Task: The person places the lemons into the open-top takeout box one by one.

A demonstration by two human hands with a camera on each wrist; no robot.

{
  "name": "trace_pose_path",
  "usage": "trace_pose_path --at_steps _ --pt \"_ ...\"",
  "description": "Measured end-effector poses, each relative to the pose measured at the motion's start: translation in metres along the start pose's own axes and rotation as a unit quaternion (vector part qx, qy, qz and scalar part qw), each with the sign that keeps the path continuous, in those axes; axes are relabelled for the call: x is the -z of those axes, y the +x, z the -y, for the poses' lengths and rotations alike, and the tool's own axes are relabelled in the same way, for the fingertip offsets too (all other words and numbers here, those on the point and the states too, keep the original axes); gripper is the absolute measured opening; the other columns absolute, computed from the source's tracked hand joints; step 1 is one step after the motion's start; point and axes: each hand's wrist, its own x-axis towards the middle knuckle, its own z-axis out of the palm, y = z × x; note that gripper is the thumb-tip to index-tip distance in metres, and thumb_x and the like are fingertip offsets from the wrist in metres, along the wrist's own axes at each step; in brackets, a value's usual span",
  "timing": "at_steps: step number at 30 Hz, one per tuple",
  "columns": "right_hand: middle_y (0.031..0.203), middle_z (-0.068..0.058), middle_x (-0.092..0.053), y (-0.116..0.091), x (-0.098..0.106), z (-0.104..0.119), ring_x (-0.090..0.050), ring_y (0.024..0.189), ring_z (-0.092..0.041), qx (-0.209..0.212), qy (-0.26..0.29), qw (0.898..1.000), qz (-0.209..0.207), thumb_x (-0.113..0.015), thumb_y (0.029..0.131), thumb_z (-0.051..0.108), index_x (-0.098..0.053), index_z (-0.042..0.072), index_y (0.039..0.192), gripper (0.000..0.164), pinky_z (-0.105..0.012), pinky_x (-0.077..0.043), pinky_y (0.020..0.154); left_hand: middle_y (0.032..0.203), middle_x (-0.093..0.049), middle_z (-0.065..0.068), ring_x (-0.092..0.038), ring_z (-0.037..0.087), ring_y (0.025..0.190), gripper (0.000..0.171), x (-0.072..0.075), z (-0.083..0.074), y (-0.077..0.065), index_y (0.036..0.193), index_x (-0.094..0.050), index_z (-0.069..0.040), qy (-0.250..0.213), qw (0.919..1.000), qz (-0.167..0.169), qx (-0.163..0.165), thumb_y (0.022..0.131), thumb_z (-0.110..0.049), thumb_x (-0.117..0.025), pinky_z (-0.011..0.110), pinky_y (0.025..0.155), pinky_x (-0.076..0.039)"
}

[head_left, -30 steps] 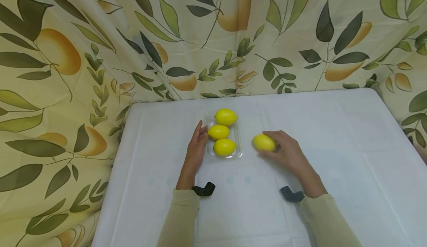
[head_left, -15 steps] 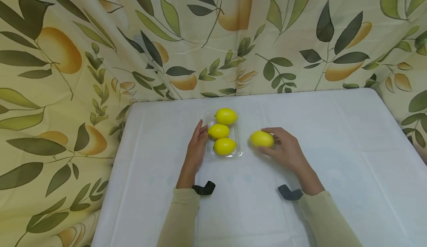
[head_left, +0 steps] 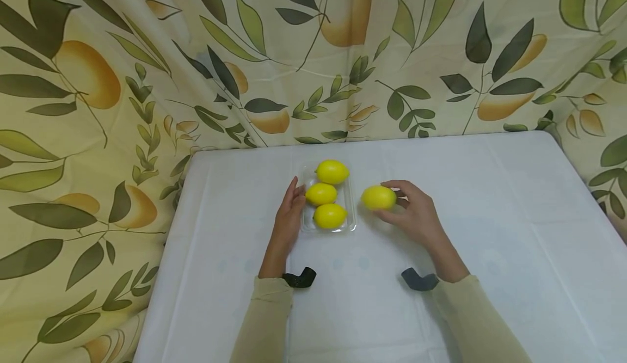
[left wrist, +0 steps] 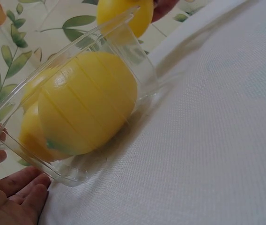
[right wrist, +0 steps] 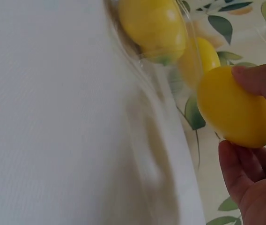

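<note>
A clear plastic container (head_left: 351,210) holds three yellow lemons, lined up roughly front to back, the nearest lemon (head_left: 330,216) at its front end. My left hand (head_left: 288,216) lies along the container's left side, fingers extended; the left wrist view has its fingertips (left wrist: 30,183) right at the plastic wall. To the right of the container, my right hand (head_left: 418,213) pinches another lemon (head_left: 378,197) between thumb and fingers. In the right wrist view this held lemon (right wrist: 238,108) is raised above the cloth, its green-tipped end toward the palm.
A white cloth covers the table (head_left: 490,216). Behind and to the left hangs a curtain (head_left: 406,53) printed with leaves and fruit. Dark curved pieces stick out at the left wrist (head_left: 300,278) and the right wrist (head_left: 419,280).
My right hand has carried its lemon leftward and slightly away from me, closer to the container. The left hand, the container and the lemons inside have stayed in place.
</note>
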Motion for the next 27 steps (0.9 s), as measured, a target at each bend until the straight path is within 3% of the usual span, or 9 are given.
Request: trace_pose_path --at_steps 5,9,14,22,27 --pt "0.136 -0.009 -0.062 0.004 -0.005 0.007 -0.060 0.118 -0.026 0.020 0.009 1.000 0.007 -0.088 0.080 0.017 -0.062 0.012 0.134 0.060 -0.032 -0.054 0.100 0.155 -0.044 -0.017 -0.040 0.016 0.147 0.052 0.000 0.000 -0.001 0.157 -0.025 -0.052 0.000 1.0000 0.002 0.004 0.108 -0.043 -0.041 0.049 0.125 -0.029" --pt "0.136 -0.009 -0.061 0.009 -0.009 0.014 -0.059 0.124 -0.028 0.044 0.022 0.999 0.009 -0.087 0.082 0.018 -0.061 0.011 0.137 0.062 -0.035 -0.054 0.101 0.155 -0.045 -0.017 -0.039 0.015 0.147 0.052 0.000 -0.002 -0.001 0.157 -0.025 -0.052 -0.003 1.0000 0.003 0.003 0.108 -0.043 -0.041 0.049 0.125 -0.029" --pt "0.134 -0.010 -0.062 0.015 -0.014 0.022 -0.063 0.120 -0.028 0.065 0.017 0.998 0.002 -0.086 0.083 0.016 -0.060 0.009 0.138 0.061 -0.037 -0.057 0.097 0.154 -0.045 -0.017 -0.039 0.015 0.147 0.052 0.001 -0.001 -0.001 0.156 -0.026 -0.053 -0.007 1.0000 0.004 0.003 0.108 -0.043 -0.042 0.049 0.125 -0.028" --pt "0.135 -0.011 -0.064 0.019 -0.021 0.031 -0.065 0.120 -0.032 0.054 0.031 0.998 0.004 -0.085 0.083 0.023 -0.053 0.008 0.137 0.065 -0.049 -0.056 0.100 0.155 -0.044 -0.016 -0.039 0.016 0.148 0.052 0.001 -0.001 -0.001 0.157 -0.025 -0.052 0.002 1.0000 0.004 0.005 0.108 -0.042 -0.041 0.050 0.125 -0.027" --pt "0.132 -0.011 -0.067 0.023 -0.029 0.033 -0.067 0.117 -0.031 0.072 0.032 0.997 0.006 -0.085 0.084 0.022 -0.057 0.008 0.135 0.059 -0.048 -0.057 0.099 0.155 -0.044 -0.016 -0.039 0.016 0.148 0.053 0.002 -0.001 0.000 0.157 -0.025 -0.052 0.000 1.0000 0.003 0.001 0.108 -0.042 -0.041 0.050 0.125 -0.027"
